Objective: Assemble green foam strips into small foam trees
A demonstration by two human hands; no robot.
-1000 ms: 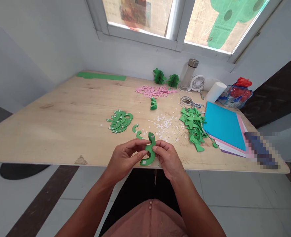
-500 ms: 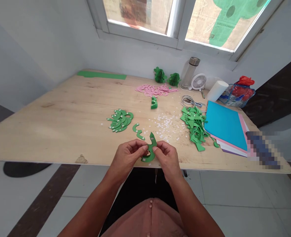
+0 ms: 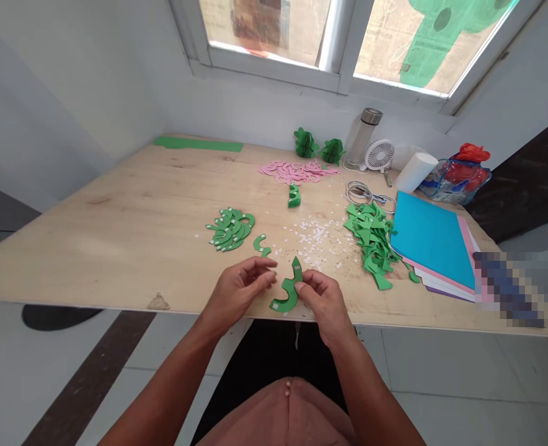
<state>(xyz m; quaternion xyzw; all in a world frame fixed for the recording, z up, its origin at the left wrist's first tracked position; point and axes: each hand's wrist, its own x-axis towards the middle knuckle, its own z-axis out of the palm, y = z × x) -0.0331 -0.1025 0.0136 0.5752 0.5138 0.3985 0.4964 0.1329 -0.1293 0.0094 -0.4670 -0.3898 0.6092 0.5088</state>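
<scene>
A curved green paper cutout (image 3: 289,298) with a pointed end and small pale squares of tape is pinched between the thumb and fingers of my right hand (image 3: 323,300). To its left, apart from it, my left hand (image 3: 246,286) has its thumb and fingers parted, with nothing visible between them. Just beyond my left hand lies another curved green cutout (image 3: 258,243), its near end close to my fingertips. Farther left sits a pile of green cutouts (image 3: 231,230) bearing similar pale squares. White paper bits (image 3: 315,234) are scattered beyond my right hand.
Green scraps (image 3: 371,241) lie right, beside blue sheets (image 3: 432,238). A small green stack (image 3: 294,196), pink cutouts (image 3: 297,171) and green folded-paper shapes (image 3: 305,144) stand farther back. Near the wall are a bottle (image 3: 364,136), a fan (image 3: 379,155) and a white roll (image 3: 416,172).
My left hand has let go of the green cutout and drawn slightly left. My right hand keeps hold of it, and the cutout now shows more fully.
</scene>
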